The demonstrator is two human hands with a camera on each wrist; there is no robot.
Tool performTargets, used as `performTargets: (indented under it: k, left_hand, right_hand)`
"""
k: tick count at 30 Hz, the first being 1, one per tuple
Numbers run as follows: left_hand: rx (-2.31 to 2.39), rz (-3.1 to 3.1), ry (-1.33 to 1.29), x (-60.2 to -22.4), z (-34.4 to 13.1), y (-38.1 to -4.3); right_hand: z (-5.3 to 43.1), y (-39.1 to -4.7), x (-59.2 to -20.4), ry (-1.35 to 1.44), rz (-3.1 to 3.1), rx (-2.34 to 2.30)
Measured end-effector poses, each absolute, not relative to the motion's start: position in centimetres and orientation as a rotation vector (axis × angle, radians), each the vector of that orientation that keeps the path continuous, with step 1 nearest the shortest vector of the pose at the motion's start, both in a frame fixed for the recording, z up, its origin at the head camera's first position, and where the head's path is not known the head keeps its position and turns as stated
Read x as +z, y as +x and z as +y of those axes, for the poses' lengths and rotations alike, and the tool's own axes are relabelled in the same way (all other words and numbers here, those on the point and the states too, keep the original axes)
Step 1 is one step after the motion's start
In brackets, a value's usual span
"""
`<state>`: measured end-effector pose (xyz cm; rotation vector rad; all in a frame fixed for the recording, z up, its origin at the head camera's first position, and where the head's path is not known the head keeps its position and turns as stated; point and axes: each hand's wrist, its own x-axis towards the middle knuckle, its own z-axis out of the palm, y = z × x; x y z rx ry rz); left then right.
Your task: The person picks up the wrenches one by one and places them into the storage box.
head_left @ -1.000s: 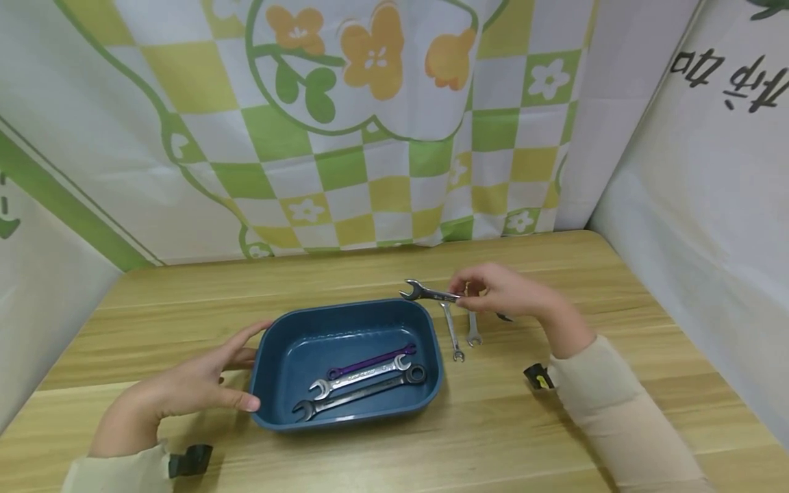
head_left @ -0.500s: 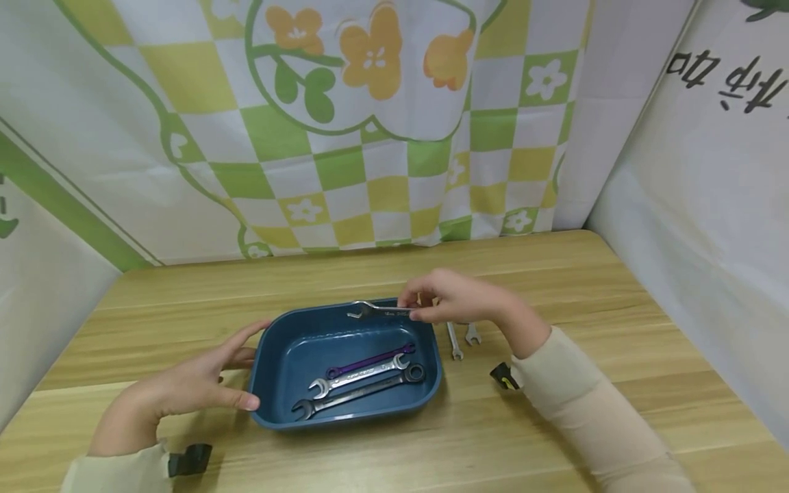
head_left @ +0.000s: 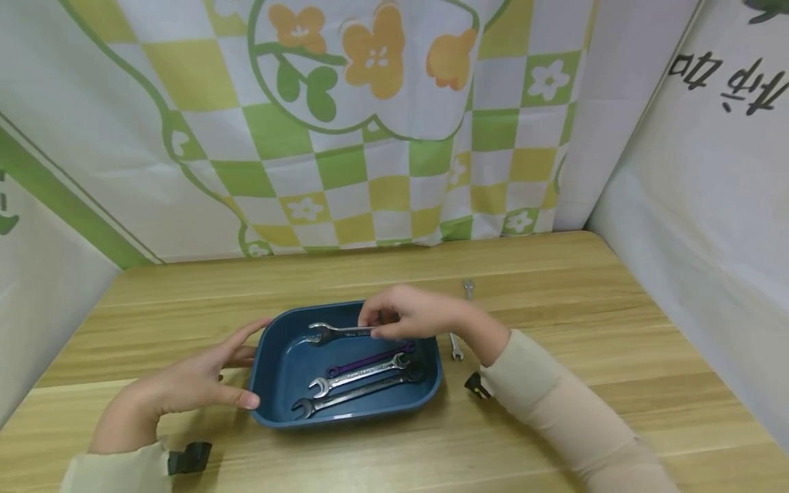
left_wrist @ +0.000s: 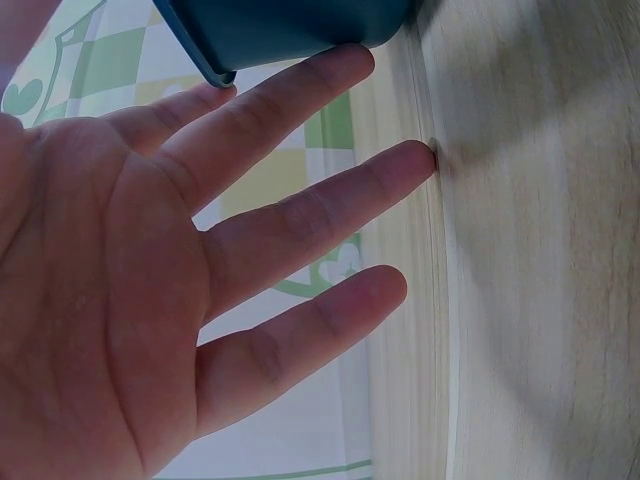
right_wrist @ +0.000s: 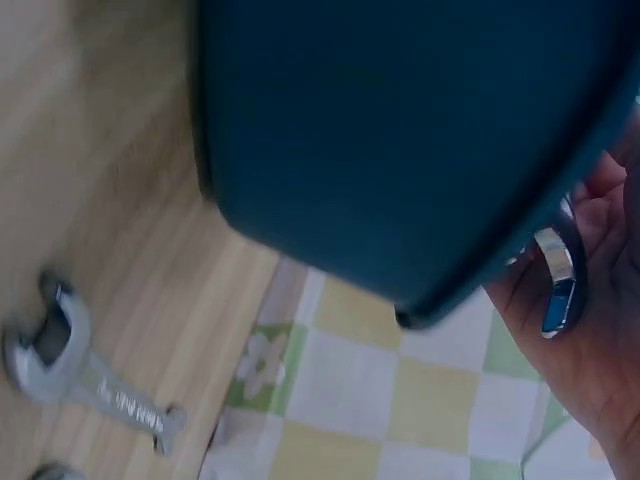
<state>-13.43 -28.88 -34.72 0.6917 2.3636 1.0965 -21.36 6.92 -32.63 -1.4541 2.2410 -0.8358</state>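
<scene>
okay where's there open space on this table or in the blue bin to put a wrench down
Inside the blue bin, the far half is bare under the silver wrench held by the right hand; the near half holds three wrenches. The table is open right of the loose wrenches, and along the near edge. The left hand blocks the bin's left side.

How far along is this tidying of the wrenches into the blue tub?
Three wrenches already lie in the blue tub. A fourth, the silver wrench, is in the right hand, held over the tub. The left hand rests open against the tub's side. Two small wrenches remain on the table, partly hidden by the right arm.
</scene>
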Motion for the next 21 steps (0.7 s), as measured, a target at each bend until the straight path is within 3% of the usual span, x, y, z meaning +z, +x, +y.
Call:
performTargets:
  k: [7,21]
  left_hand:
    - [1.093,2.375,0.704,-34.6,-28.9,-13.4]
    - [1.092,2.364,0.697,-34.7,-28.9,-13.5]
  right_hand:
    - [5.2,-21.5,-33.9,-1.484,2.234,-0.833]
    - [3.8,-21.4,-36.0,-1.245,2.169,-0.782]
